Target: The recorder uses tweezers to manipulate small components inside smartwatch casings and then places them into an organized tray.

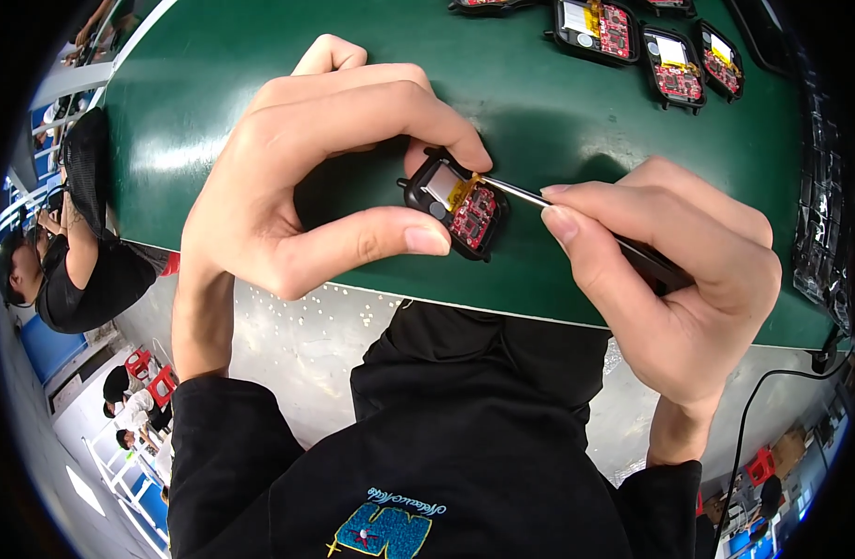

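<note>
My left hand (325, 177) grips a small black electronic device housing (411, 194) between thumb and fingers, its open side up. Inside it lie a silver battery cell (443, 185) with yellow tape and a red circuit board (475, 220). In my right hand (674, 270) is a pair of dark tweezers (521, 192), held like a pen. The silver tip of the tweezers touches or nearly touches the yellow strip at the housing's upper edge. Whether the tips pinch anything is too small to tell.
At the far right of the green table (213, 102) lie several similar open housings (597, 30) with red boards. Black plastic trays or packaging (823, 224) line the right edge, with a black cable (772, 374) hanging below. A person in black (83, 261) sits at the left.
</note>
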{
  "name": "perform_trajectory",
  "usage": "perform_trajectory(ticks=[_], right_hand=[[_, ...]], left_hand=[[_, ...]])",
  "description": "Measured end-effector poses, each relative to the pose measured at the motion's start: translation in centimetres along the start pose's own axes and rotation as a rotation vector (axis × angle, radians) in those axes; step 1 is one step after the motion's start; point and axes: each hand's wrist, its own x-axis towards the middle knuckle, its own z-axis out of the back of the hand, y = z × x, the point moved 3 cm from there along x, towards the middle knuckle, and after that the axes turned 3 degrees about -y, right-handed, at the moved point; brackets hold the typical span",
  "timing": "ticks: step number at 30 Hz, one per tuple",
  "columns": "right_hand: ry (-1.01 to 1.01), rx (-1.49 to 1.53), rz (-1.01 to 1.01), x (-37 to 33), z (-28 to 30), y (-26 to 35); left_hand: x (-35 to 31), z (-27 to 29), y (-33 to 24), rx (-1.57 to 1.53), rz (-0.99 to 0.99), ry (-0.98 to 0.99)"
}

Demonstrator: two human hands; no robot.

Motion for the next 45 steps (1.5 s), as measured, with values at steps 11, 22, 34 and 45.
perform_trajectory(ticks=[11,22,34,45], right_hand=[[0.008,-0.037,0.045,-0.05,-0.07,0.04],[0.004,-0.045,0.065,-0.14,-0.11,-0.08],[-0.051,-0.047,0.069,-0.56,0.06,0.34],[-0.066,-0.053,0.059,-0.60,0.06,0.38]], left_hand=[[-0.10,0.04,-0.16,0.039,-0.078,-0.014],[-0.12,-0.06,-0.12,0.033,-0.051,-0.010],[-0.39,-0.13,-0.10,0.010,-0.024,-0.023],[-0.40,-0.14,-0.14,0.002,-0.006,-0.038]])
